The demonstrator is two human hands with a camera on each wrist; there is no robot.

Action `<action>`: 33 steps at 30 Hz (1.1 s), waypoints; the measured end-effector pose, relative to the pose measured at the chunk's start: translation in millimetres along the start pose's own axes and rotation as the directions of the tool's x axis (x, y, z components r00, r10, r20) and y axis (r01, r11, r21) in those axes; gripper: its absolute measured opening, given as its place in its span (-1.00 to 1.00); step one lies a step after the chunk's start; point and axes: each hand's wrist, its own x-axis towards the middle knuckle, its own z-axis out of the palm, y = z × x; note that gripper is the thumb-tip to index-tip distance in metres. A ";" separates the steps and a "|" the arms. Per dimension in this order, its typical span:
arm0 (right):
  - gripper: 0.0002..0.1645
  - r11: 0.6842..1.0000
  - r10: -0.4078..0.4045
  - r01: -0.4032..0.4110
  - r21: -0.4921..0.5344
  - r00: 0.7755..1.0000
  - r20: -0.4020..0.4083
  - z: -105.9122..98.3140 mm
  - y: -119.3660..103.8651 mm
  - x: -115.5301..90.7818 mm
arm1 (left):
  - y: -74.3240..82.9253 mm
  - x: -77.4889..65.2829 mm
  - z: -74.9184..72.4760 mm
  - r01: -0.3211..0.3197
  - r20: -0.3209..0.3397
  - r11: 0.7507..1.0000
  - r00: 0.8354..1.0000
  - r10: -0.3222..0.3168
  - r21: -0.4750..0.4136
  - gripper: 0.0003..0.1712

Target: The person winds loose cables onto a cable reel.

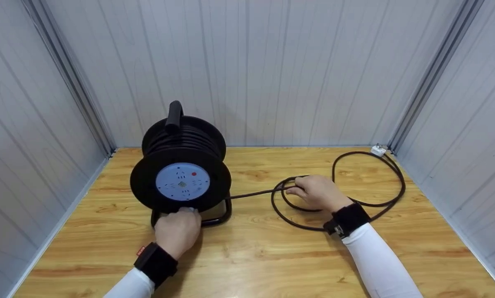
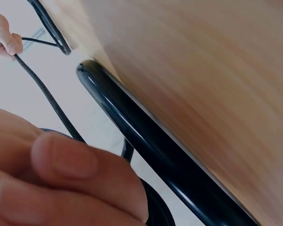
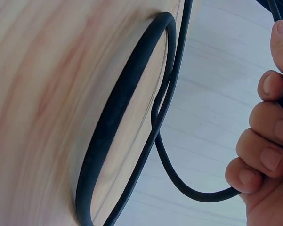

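A black cable reel (image 1: pixel 177 156) stands upright on the left of the table, its round light-blue socket panel (image 1: pixel 182 181) facing me. At the front disc's lower edge my left hand (image 1: pixel 178 229) pinches a small grey knob (image 1: pixel 188 209), mostly hidden by the fingers. In the left wrist view its fingers (image 2: pixel 68 160) are curled, close to the reel's black tube stand (image 2: pixel 146 136). My right hand (image 1: pixel 320 192) grips the black cable (image 1: pixel 251 194), which runs fairly straight from the reel. Its curled fingers (image 3: pixel 261 146) hold the cable above the table in the right wrist view.
Loose cable loops (image 1: pixel 401 186) lie on the wooden table (image 1: pixel 268 265) around and beyond my right hand. A white plug (image 1: pixel 378 150) ends the cable at the back right corner. Pale panel walls (image 1: pixel 264 74) enclose the back and both sides.
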 end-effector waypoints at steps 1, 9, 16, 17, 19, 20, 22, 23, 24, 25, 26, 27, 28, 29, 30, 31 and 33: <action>-0.50 1.000 0.003 -0.003 -0.003 1.000 0.000 -0.1 -0.4 0.0 | -2.3 -0.9 -0.8 0.009 0.007 1.000 1.000 -0.009 -0.005 -0.54; -0.52 0.999 0.032 -0.032 0.003 0.999 0.005 -0.4 -3.9 -1.4 | -19.5 -2.0 -11.3 0.160 0.265 0.985 0.954 -0.138 -0.066 -0.44; -0.55 1.000 0.024 -0.024 0.008 1.000 0.006 -1.7 -6.2 -0.3 | -35.1 -0.4 -22.9 0.253 0.399 0.962 0.896 -0.194 -0.101 -0.46; -0.53 1.000 0.024 -0.024 0.004 1.000 0.009 -2.0 -5.7 -0.3 | -36.9 0.1 -24.6 0.271 0.415 0.957 0.886 -0.205 -0.105 -0.47; -0.50 1.000 0.024 -0.024 -0.012 1.000 -0.001 -3.3 -4.5 -0.1 | -40.0 1.3 -27.2 0.316 0.454 0.943 0.859 -0.236 -0.107 -0.48; -0.48 0.999 0.018 -0.019 -0.029 1.000 -0.020 -4.1 -3.5 0.1 | -41.1 1.9 -28.3 0.330 0.468 0.938 0.849 -0.246 -0.105 -0.49; -0.43 0.997 -0.006 -0.002 -0.081 0.995 -0.099 -6.1 -1.2 0.6 | -42.6 2.6 -29.5 0.331 0.473 0.938 0.845 -0.248 -0.100 -0.49; -0.40 0.993 -0.026 0.007 -0.120 0.987 -0.160 -7.1 0.3 1.1 | -43.0 2.6 -29.6 0.331 0.474 0.938 0.845 -0.247 -0.103 -0.49; -0.37 0.986 -0.053 0.014 -0.167 0.972 -0.230 -8.3 1.8 1.8 | -43.3 2.5 -29.6 0.327 0.471 0.939 0.848 -0.243 -0.104 -0.48; -0.34 0.977 -0.084 0.018 -0.214 0.949 -0.302 -9.4 3.4 2.4 | -43.3 2.4 -29.8 0.315 0.465 0.943 0.854 -0.234 -0.104 -0.47; -0.31 0.966 -0.112 0.016 -0.256 0.924 -0.366 -10.4 5.2 2.9 | -43.6 2.5 -29.9 0.305 0.463 0.946 0.858 -0.224 -0.106 -0.47; -0.29 0.959 -0.133 0.012 -0.284 0.901 -0.412 -11.2 7.2 3.0 | -44.1 2.6 -29.8 0.295 0.465 0.949 0.859 -0.215 -0.107 -0.47; -0.27 0.953 -0.145 0.007 -0.302 0.889 -0.435 -11.8 9.4 2.6 | -44.8 3.0 -30.0 0.291 0.474 0.951 0.856 -0.208 -0.108 -0.48; -0.26 0.959 -0.137 0.011 -0.285 0.893 -0.428 -12.4 11.5 1.4 | -45.9 3.6 -30.6 0.301 0.494 0.947 0.844 -0.211 -0.110 -0.48; -0.26 0.964 -0.119 0.011 -0.264 0.910 -0.398 -12.6 14.2 -0.3 | -47.3 4.7 -31.6 0.308 0.516 0.945 0.830 -0.211 -0.108 -0.48; -0.26 0.972 -0.092 0.007 -0.235 0.929 -0.357 -12.7 17.0 -2.4 | -49.1 5.7 -32.8 0.322 0.544 0.940 0.811 -0.215 -0.110 -0.49; -0.24 0.983 -0.024 -0.029 -0.180 0.959 -0.284 -12.8 23.2 -6.5 | -53.4 8.1 -35.9 0.356 0.597 0.928 0.770 -0.225 -0.110 -0.50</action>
